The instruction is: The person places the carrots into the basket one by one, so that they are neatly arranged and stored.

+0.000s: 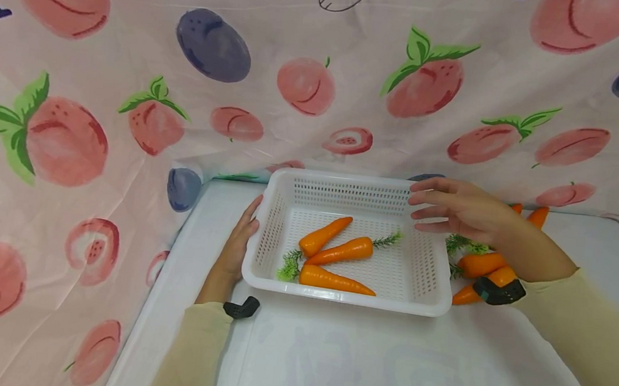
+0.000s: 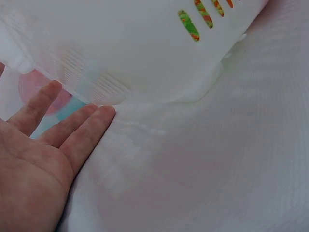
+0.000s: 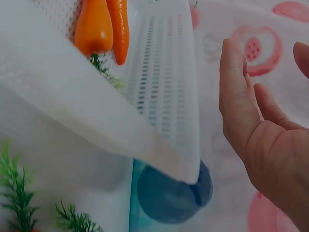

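Observation:
A white perforated plastic basket [image 1: 343, 298] stands on the table with three orange carrots inside: one at the back [image 1: 326, 236], a middle carrot [image 1: 341, 252] and a front carrot [image 1: 337, 279], some showing green leafy tops. My left hand [image 1: 234, 248] lies along the basket's left side; in the left wrist view its straight fingertips [image 2: 107, 111] are right at the basket's lower edge. Over the basket's back right corner my right hand [image 1: 466, 212] is held with fingers spread and nothing in them. The right wrist view shows that hand [image 3: 270, 135] apart from the basket wall [image 3: 166, 96].
Several more carrots [image 1: 480, 264] with green tops lie to the right of the basket, partly hidden under my right forearm. A fruit-print cloth [image 1: 314, 36] hangs behind the white table [image 1: 359, 368] and along its left side.

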A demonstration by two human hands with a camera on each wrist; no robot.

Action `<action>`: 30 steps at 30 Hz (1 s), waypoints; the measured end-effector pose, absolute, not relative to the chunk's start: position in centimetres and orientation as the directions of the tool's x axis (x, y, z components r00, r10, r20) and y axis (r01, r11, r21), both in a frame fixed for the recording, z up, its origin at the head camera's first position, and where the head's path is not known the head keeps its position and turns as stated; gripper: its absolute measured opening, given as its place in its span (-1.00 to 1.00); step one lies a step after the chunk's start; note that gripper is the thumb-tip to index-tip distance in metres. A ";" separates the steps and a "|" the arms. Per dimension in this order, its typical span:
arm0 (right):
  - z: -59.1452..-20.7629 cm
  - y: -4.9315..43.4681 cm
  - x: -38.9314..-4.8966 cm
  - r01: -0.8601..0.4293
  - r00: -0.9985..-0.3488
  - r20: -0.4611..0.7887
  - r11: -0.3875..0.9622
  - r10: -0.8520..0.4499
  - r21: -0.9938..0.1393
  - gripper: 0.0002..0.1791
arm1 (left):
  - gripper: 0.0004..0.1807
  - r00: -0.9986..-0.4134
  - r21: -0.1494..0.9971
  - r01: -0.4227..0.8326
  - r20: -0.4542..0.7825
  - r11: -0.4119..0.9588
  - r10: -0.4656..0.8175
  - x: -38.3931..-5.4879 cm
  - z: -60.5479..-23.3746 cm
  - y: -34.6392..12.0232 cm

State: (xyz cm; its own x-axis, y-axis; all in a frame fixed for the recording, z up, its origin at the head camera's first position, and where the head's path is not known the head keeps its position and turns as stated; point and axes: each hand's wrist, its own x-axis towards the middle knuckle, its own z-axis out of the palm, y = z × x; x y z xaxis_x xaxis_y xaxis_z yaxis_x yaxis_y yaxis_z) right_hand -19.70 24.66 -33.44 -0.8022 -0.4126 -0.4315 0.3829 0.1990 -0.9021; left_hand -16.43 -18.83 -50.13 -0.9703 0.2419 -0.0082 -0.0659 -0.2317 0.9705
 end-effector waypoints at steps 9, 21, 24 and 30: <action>-32.9 28.2 -19.8 0.380 -0.829 -0.432 0.209 -0.355 -0.901 -0.44 | -0.37 -0.971 0.973 -0.057 -0.002 -0.224 0.239 -16.4 -50.0 -18.8; -32.5 33.1 -20.0 0.373 -0.856 -0.428 0.228 -0.291 -0.899 -0.57 | -0.37 -0.970 0.971 -0.053 0.005 -0.232 0.244 -16.4 -50.1 -18.7; -32.5 34.5 -20.2 0.383 -0.856 -0.428 0.200 -0.290 -0.902 -0.64 | -0.38 -0.971 0.971 -0.053 0.005 -0.231 0.241 -16.4 -50.1 -18.7; -33.0 37.0 -20.6 0.419 -0.857 -0.449 0.164 -0.253 -0.893 -0.64 | -0.38 -0.972 0.976 -0.045 0.007 -0.214 0.236 -16.2 -49.9 -18.7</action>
State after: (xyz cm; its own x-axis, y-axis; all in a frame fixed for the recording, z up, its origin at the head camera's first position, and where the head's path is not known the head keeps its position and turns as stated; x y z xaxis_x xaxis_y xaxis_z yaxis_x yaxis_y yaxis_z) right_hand -20.61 36.99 -33.04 -0.8570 -0.2532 -0.4488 0.4191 0.1642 -0.8930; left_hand -16.23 -18.70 -49.92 -0.9717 0.2360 0.0069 -0.0450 -0.2139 0.9758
